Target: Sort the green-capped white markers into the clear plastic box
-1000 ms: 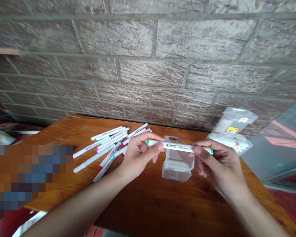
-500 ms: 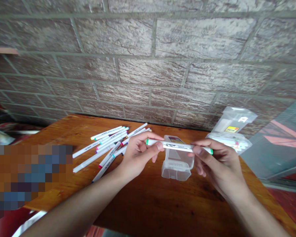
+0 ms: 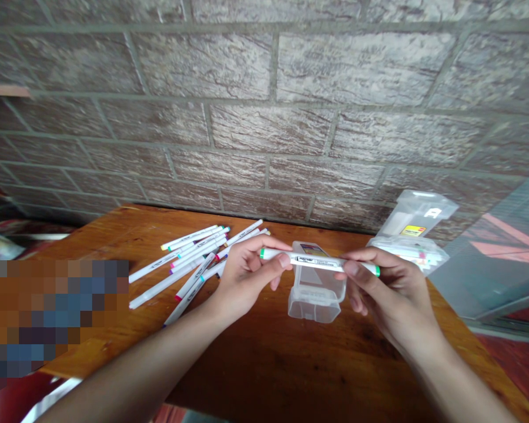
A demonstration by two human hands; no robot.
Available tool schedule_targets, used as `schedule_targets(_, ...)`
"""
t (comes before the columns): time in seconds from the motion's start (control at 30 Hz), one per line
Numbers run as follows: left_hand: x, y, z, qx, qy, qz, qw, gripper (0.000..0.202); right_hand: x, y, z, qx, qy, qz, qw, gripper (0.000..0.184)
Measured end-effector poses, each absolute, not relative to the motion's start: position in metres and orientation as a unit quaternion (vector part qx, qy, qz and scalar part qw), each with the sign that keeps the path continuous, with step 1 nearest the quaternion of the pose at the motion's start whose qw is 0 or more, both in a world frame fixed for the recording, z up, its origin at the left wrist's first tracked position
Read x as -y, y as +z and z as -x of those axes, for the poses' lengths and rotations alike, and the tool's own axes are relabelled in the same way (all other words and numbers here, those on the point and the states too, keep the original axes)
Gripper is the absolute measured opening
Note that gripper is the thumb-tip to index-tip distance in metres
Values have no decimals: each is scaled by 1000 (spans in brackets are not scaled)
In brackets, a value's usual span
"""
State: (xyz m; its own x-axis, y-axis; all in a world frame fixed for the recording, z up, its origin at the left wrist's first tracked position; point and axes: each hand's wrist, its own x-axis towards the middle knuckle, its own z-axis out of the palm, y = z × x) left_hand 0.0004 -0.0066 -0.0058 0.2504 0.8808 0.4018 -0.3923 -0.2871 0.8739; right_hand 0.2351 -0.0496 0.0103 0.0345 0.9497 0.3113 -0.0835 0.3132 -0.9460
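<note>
Pinched by left hand (image 3: 249, 276) and right hand (image 3: 390, 288) — much as before — a green-ended marker (image 3: 315, 261) lies near-level, forearms (image 3: 158, 346) converging on it, clear case (image 3: 314, 308) beyond.

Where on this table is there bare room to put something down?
The widest bare patch of table lies nearer than the middle case, between the left forearm and right forearm. A smaller one separates it from the marker-holding case, far right. It is crowded at left, where loose markers overlap beside the left hand.
</note>
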Motion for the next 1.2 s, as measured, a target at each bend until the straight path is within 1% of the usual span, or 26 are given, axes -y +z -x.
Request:
schedule_targets(0.13,7,-6,-1,-218,572,-564,554,21,50,10,-236,544,428,403,599,21)
schedule_targets(0.37,7,-5,-1,-236,571,-563,549,28,48,10,-236,538,429,405,602,21)
schedule_targets(0.73,7,-5,0,-221,570,-568,551,20,51,12,-233,527,431,412,606,21)
schedule_targets(1.2,6,-8,1,-216,566,-571,554,19,48,8,-236,542,431,388,608,16)
